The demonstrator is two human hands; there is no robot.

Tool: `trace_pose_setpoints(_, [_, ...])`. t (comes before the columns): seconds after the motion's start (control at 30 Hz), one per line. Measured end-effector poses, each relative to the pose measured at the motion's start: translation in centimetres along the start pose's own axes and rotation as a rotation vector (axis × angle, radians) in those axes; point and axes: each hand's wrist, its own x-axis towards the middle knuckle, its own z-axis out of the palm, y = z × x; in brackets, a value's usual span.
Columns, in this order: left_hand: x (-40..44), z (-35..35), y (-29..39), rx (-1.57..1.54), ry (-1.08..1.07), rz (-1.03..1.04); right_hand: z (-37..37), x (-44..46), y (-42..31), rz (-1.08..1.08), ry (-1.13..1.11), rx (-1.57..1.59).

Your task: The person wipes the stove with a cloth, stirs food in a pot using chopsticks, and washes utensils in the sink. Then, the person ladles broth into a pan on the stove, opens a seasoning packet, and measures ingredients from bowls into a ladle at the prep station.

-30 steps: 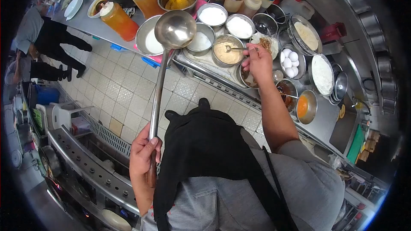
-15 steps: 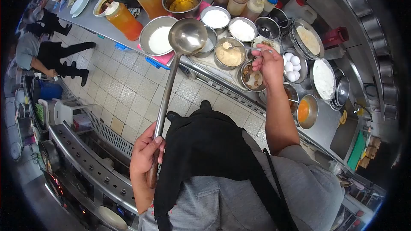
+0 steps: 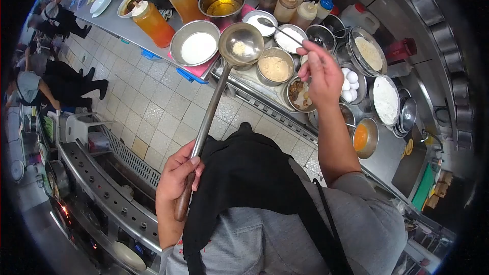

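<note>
My left hand (image 3: 178, 174) is wrapped round the handle of a long metal ladle (image 3: 210, 112). The ladle's bowl (image 3: 241, 45) is over the counter's edge, with a small heap of pale powder inside. Between the fingers of my right hand (image 3: 321, 74) is a thin spoon (image 3: 290, 35), its tip above the bowls of white powder (image 3: 261, 23). Below that sits a bowl of tan powder (image 3: 274, 68). A bowl of brown pieces (image 3: 299, 94) is beside my right hand, and a bowl of white liquid (image 3: 198, 48) stands left of the ladle.
Squeeze bottles (image 3: 153, 24) and an oil bowl (image 3: 222, 3) line the counter. Eggs (image 3: 349, 82), an orange-yellow bowl (image 3: 360, 137) and a flour bowl (image 3: 385, 101) are at right. Several people (image 3: 51, 84) stand far left. A stove (image 3: 81, 219) lies lower left.
The spoon has moved from the tan powder up to over the white powder bowls. Pale powder now lies in the ladle, which has shifted right in view. More people show at left.
</note>
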Motion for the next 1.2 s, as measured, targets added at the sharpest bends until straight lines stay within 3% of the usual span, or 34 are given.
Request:
trace_pose_setpoints(0.07, [0.0,0.0,0.0,-0.009,0.003,0.010,0.3,-0.5,0.4,-0.063,-0.025,-0.086])
trace_pose_setpoints(0.13, [-0.2,0.0,0.1,-0.016,0.001,0.019,0.1,-0.8,3.4,-0.060,-0.227,-0.368])
trace_pose_setpoints(0.2, [-0.4,-0.2,0.2,0.025,0.033,0.031,0.6,-0.3,3.7,0.029,-0.158,-0.239])
trace_pose_setpoints(0.27, [-0.9,-0.7,0.1,0.019,0.024,0.025,0.9,0.7,3.8,0.130,0.048,-0.055])
trace_pose_setpoints(0.43, [-1.7,-0.5,-0.1,-0.033,0.089,0.079,3.0,5.7,6.4,0.125,0.051,-0.267])
trace_pose_setpoints(0.5, [-2.0,-0.5,-0.1,-0.050,0.114,0.107,4.0,7.4,8.7,-0.036,0.009,-0.499])
trace_pose_setpoints(0.73, [-2.8,-0.6,-0.6,-0.061,0.153,0.126,6.8,10.2,11.2,-0.104,-0.075,-0.696])
trace_pose_setpoints(0.87, [-3.0,-0.9,-0.8,-0.064,0.109,0.103,7.4,10.3,12.6,-0.101,-0.081,-0.665])
trace_pose_setpoints(0.97, [-3.0,-0.3,-0.7,-0.072,0.151,0.102,7.4,10.4,13.4,0.031,-0.071,-0.561])
trace_pose_setpoints(1.03, [-2.9,-0.3,-0.5,-0.077,0.184,0.107,7.1,10.3,13.0,0.328,0.019,-0.213])
trace_pose_setpoints(1.13, [-2.5,-0.7,-0.3,-0.061,0.118,0.086,6.0,10.6,12.4,0.512,0.125,-0.038])
trace_pose_setpoints(1.2, [-2.2,-0.7,-0.2,-0.053,0.121,0.082,5.2,10.6,12.2,0.512,0.136,-0.007])
